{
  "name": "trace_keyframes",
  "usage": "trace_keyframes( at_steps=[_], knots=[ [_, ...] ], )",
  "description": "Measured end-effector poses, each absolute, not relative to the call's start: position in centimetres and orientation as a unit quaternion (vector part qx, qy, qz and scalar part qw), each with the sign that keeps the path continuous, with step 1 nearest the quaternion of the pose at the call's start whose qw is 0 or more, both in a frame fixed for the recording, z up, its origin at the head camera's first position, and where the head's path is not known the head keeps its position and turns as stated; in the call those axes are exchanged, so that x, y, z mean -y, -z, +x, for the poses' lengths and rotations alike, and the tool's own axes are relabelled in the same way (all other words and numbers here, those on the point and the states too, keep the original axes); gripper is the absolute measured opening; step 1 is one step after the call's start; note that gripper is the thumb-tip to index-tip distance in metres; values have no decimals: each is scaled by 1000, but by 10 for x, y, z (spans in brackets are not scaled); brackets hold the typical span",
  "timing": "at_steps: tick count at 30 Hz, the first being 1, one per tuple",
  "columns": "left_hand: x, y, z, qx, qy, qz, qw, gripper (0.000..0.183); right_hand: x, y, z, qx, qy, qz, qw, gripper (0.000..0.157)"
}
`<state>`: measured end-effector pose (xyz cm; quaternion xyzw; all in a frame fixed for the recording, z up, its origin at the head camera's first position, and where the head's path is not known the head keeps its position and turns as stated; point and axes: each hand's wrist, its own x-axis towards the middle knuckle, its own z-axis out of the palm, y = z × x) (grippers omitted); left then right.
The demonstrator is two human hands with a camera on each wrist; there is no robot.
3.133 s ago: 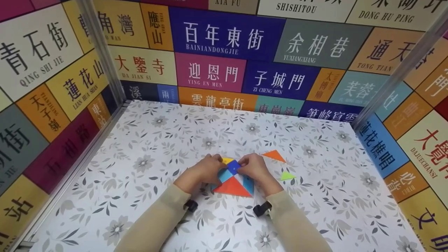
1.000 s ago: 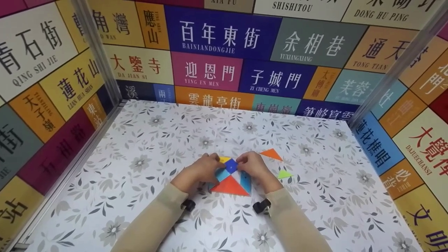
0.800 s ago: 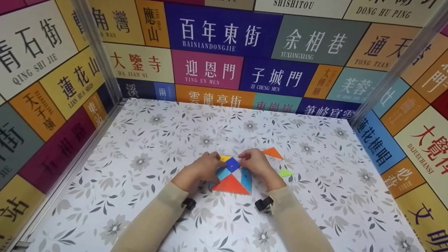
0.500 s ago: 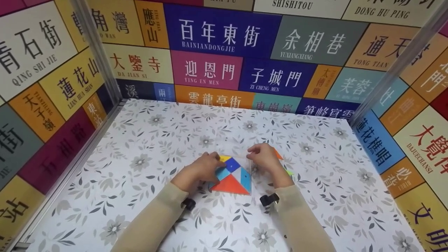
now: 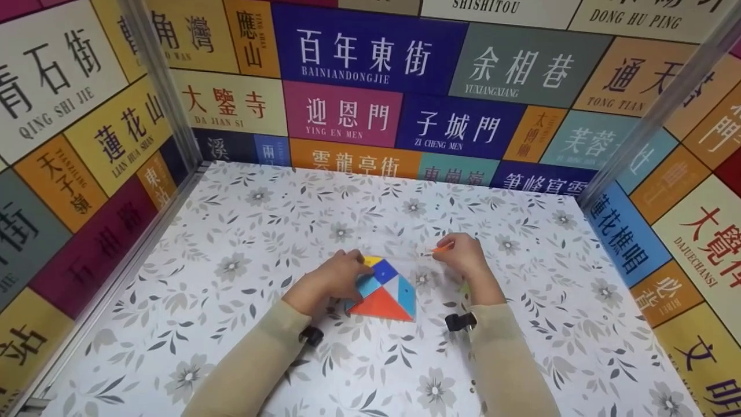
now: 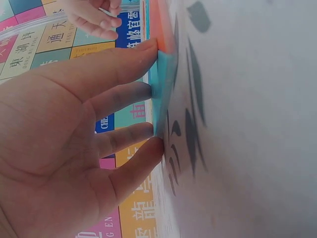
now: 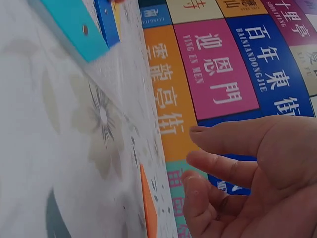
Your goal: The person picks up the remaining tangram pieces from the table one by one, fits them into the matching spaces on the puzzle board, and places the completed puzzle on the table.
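Note:
Tangram pieces lie fitted together in the head view: a red triangle (image 5: 382,306), a blue square (image 5: 382,271), a yellow piece (image 5: 372,260) and two light-blue pieces, one on the right (image 5: 407,294). My left hand (image 5: 333,278) rests on their left side, its spread thumb and fingertips touching the other light-blue piece (image 6: 161,89) and the red edge, partly hiding them. My right hand (image 5: 465,255) is over a loose orange triangle (image 5: 443,249). In the right wrist view, its loosely bent fingers stand apart from that triangle (image 7: 147,203), which lies on the table.
A light-green triangle (image 5: 465,286) shows beside the right wrist, mostly hidden. Faint clear edges, like a transparent tray (image 5: 418,260), surround the fitted pieces. The table wears a floral cover (image 5: 278,347). Panels with coloured street names (image 5: 370,52) enclose the back and sides.
My right hand has left the blue square and moved right to the orange triangle, uncovering the right light-blue piece and covering most of the green triangle. My left hand stays put.

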<state>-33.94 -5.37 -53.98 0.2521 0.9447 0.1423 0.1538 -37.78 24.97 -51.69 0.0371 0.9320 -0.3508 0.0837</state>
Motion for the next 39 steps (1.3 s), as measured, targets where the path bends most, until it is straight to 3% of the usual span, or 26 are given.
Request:
trace_keyframes(
  at_steps=[16,26,39],
  knots=[
    [53,542,-338,-943,-137,271,136,70,-304,519,-379,-952,242,83,166,28],
    [53,541,-340,-944,-134,266,140,69,-316,519,-373,-928,263,112,239,42],
    [53,539,-337,-944,-140,264,138,70,-317,521,-371,-934,253,89,234,33]
  ],
)
